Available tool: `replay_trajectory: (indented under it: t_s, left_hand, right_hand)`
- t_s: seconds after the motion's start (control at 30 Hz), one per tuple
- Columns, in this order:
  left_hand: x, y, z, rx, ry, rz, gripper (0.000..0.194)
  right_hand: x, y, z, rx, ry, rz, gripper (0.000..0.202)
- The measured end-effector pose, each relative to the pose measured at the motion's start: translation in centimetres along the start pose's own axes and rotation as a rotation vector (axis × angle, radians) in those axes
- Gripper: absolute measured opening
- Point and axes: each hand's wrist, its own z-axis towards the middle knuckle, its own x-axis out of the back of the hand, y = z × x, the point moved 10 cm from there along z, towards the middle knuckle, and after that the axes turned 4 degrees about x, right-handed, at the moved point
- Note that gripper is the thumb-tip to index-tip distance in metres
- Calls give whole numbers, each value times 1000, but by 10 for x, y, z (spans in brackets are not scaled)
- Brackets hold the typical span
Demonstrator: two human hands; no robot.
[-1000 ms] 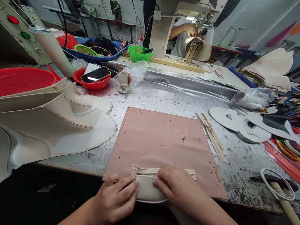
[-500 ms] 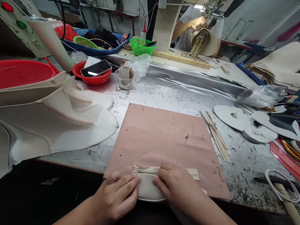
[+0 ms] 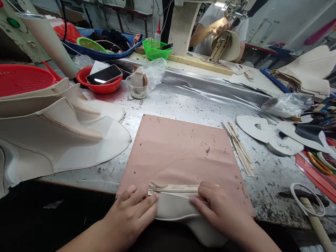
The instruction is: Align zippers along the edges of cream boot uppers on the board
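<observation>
A cream zipper (image 3: 178, 189) lies across the near part of a pink mat (image 3: 178, 150), its slider toward the left end. Along its near side runs the edge of a cream leather piece (image 3: 173, 206), which hangs over the table's front edge. My left hand (image 3: 133, 213) presses the left end of the leather against the zipper with its fingertips. Farther right, my right hand (image 3: 217, 206) pinches the leather edge and zipper tape between thumb and curled fingers. It covers the zipper's right end.
Sewn cream boot uppers (image 3: 65, 136) lie at left. Thin cream strips (image 3: 238, 150) sit right of the mat, with white cut pieces (image 3: 283, 143) beyond. A hammer (image 3: 315, 220) is at the right edge. Behind, a co-worker's hand (image 3: 220, 26) works at a machine.
My right hand has slid right along the zipper, showing more of the leather edge. My left hand stays at the left end. The view has shifted slightly.
</observation>
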Motion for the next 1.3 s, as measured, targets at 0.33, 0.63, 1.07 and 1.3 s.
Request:
replay_trajectory:
  t_s: [0.33,0.63,1.07,1.3]
  left_hand:
    - [-19,3,14,42,-66,56,37]
    - [-25,6,19,41,-71,95,47]
    - [-44,29,41,-144,-163,222,50]
    - [-59,69,49,-372,-138,129,32]
  right_hand:
    - [4,3,-4,32,-14,-55,27]
    - [17,14,3,45,8,27,26]
    - [17,12,19,71,-31,-61,24]
    - [32,29,9,4,21,-223,28]
